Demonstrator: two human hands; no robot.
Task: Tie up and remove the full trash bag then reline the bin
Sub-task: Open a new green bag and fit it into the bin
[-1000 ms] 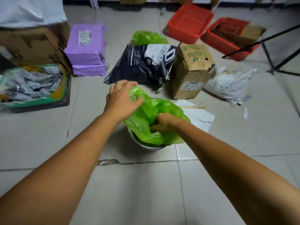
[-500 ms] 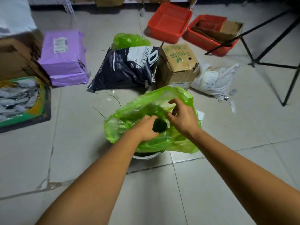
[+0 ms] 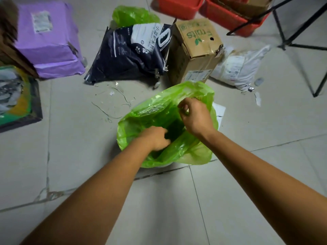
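Note:
A translucent green trash bag billows wide over the bin on the tiled floor; the bin itself is almost wholly hidden under the plastic. My left hand reaches down into the bag's dark mouth, its fingers closed on the near edge of the plastic. My right hand pinches the far right rim of the bag and holds it up. A second, filled green bag lies on the floor further back, behind a dark printed sack.
A dark printed sack and a cardboard "fruits" box sit just beyond the bin. A purple parcel is at left, a white mailer at right, red crates at the back. Black stand legs cross the right.
The green bag has been pulled open from a crumpled bunch into a wide mouth. My left hand moved from on top of the bag down into the opening; my right hand rose to the far rim.

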